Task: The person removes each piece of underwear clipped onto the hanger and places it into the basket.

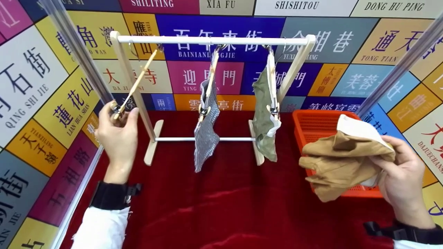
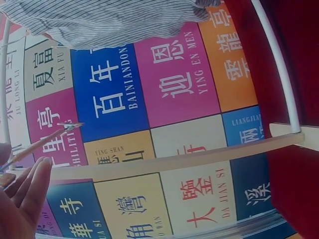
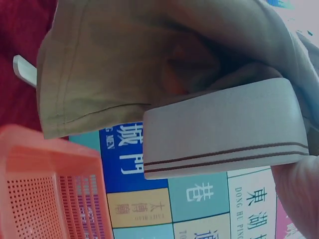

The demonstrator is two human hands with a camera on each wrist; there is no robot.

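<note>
My left hand (image 1: 117, 140) grips one end of a wooden clip hanger (image 1: 141, 77), which slants down from the rack's rod with no garment on it. In the left wrist view only the fingers (image 2: 37, 186) and part of the hanger show at the left edge. To the right, my right hand (image 1: 403, 173) pinches a brown garment (image 1: 341, 169) by its waistband, above the orange-red basket (image 1: 301, 129). The right wrist view shows that waistband (image 3: 224, 132) as pale with two brown stripes, the opening partly spread.
A small rack with a white rod (image 1: 242, 40) stands on the red cloth (image 1: 221, 207). On it hang a striped garment (image 1: 207, 135) and an olive garment (image 1: 263, 121), both on clip hangers. Transparent posts (image 1: 78, 48) rise at both sides before a lettered wall.
</note>
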